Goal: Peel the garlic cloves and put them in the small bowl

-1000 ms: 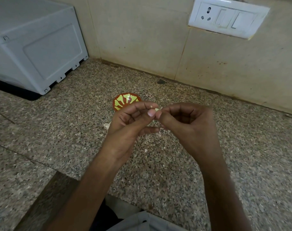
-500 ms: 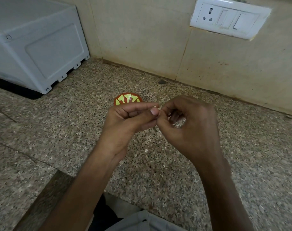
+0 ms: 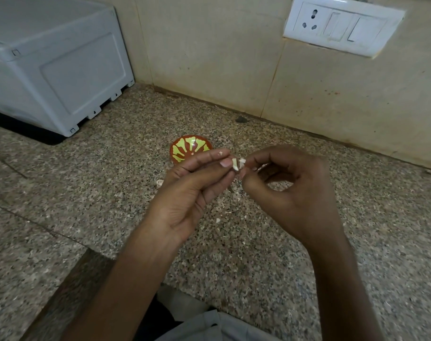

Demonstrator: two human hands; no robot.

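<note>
speckled granite counter [image 3: 258, 254] runs up to a stained tile wall [image 3: 209, 57], with a white socket panel [image 3: 342, 28] high on the right and a pale grey appliance [image 3: 57, 62] parked far left. both hands are up over the stone: left hand [image 3: 189, 193] pinches a garlic clove [image 3: 235, 165] between thumb and forefinger, right hand [image 3: 290, 188] nips a flap of skin [image 3: 242, 162] at its tip. small bowl [image 3: 188, 148] sits just behind, its near rim hidden by the left fingers. pale peel scraps [image 3: 218, 220] lie under the hands.

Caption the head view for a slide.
Left hand and right hand pinch a garlic clove over the counter, small bowl behind.
</note>
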